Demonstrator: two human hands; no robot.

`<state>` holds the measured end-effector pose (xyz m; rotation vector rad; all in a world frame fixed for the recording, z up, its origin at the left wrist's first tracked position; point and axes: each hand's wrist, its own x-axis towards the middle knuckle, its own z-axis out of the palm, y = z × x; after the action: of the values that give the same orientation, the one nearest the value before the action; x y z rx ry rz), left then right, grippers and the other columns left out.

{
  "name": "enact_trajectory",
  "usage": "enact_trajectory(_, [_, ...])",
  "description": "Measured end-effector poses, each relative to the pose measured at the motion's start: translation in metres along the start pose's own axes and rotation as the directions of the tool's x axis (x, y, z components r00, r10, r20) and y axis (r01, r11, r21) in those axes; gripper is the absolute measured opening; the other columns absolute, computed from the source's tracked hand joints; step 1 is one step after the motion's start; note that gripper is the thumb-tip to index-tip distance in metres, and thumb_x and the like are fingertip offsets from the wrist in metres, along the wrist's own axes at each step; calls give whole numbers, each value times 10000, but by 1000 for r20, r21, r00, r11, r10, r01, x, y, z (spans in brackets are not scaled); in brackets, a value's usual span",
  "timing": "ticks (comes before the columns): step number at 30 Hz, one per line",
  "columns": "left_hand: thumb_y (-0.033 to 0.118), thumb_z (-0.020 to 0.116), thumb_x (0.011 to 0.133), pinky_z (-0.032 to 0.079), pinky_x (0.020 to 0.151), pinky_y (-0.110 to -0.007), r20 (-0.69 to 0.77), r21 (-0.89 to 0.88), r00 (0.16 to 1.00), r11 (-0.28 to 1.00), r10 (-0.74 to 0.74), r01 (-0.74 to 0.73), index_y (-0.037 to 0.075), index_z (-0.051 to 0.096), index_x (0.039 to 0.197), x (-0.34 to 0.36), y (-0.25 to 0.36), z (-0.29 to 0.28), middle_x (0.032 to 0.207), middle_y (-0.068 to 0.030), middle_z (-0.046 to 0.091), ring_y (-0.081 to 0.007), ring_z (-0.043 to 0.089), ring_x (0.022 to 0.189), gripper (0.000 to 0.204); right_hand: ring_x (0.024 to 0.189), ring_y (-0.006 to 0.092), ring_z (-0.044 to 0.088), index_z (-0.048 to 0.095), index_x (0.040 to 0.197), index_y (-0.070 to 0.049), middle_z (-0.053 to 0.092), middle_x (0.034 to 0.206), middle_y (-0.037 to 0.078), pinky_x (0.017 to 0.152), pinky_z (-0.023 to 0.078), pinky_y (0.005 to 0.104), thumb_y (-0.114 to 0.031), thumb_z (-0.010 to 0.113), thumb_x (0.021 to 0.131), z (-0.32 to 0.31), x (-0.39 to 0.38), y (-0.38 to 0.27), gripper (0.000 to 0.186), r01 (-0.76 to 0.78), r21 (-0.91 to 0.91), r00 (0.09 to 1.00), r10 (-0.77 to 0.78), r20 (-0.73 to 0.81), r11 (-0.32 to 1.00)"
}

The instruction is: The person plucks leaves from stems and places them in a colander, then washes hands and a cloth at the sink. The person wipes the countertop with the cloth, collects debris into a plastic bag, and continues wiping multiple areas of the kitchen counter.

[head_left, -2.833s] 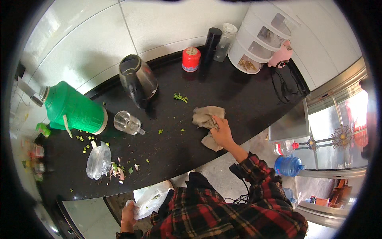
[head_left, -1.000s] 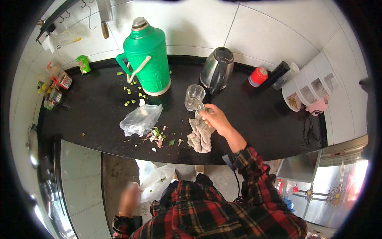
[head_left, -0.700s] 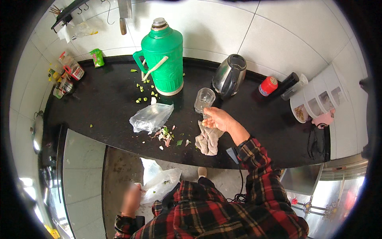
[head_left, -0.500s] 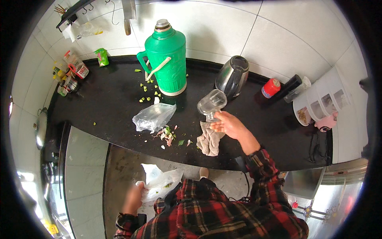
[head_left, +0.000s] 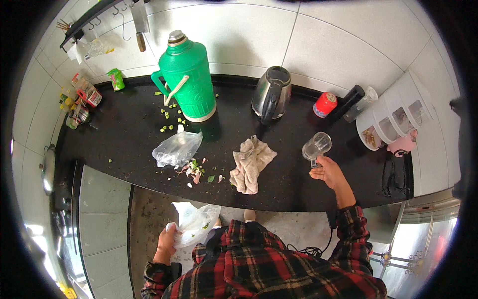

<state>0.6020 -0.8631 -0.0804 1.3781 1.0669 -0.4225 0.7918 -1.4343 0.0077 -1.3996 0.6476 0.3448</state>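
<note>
Right of the cloth (head_left: 251, 164), your right hand (head_left: 332, 176) grips the mug (head_left: 317, 146), seemingly a moving-aside step calling next for a level set-down, while your left hand (head_left: 167, 238), left of the cloth, clutches a bag (head_left: 198, 224).

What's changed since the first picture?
The right hand let go of the cloth, now lying farther left, and took the mug, moving it right past the kettle. The leaves beside the kettle are gone. The flask and kettle stayed put; the left hand still holds a bag.
</note>
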Motion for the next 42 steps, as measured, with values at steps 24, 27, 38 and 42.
enact_trajectory(24, [382, 579, 878, 349, 527, -298, -29, -46, 998, 998, 47, -48, 110, 599, 908, -30, 11, 26, 796, -14, 566, -118, 438, 619, 275, 723, 174, 637, 540, 1091, -19, 628, 869, 122, 597, 537, 302, -345, 595, 891, -43, -10, -13, 387, -28, -365, 905, -132, -404, 930])
enact_trajectory(27, [376, 570, 884, 359, 536, -294, -34, -75, 999, 997, 30, -32, 105, 601, 938, -20, 8, 10, 805, -19, 577, -119, 450, 625, 278, 714, 139, 630, 561, 1094, -21, 637, 830, 87, 582, 520, 280, -292, 606, 892, -13, -28, -13, 340, 20, -489, 929, -197, -313, 872])
enact_trajectory(38, [291, 560, 916, 424, 599, -290, 96, -47, 994, 998, 45, -41, 49, 599, 1035, 17, 32, -84, 841, -32, 610, -130, 507, 679, 273, 1181, 382, 463, 453, 1337, -137, 473, 1281, 206, 958, 432, 419, -89, 716, 744, 348, 17, 14, 651, 841, -541, 382, -703, 600, -4])
enact_trajectory(42, [294, 561, 916, 422, 594, -290, 128, -180, 986, 980, 105, -81, 52, 601, 1021, 21, 39, -114, 828, -20, 606, -120, 502, 676, 267, 968, 362, 597, 642, 947, -81, 632, 1000, 166, 804, 482, 423, -63, 631, 804, 411, 50, 20, 144, 805, -590, 468, -685, 559, 68])
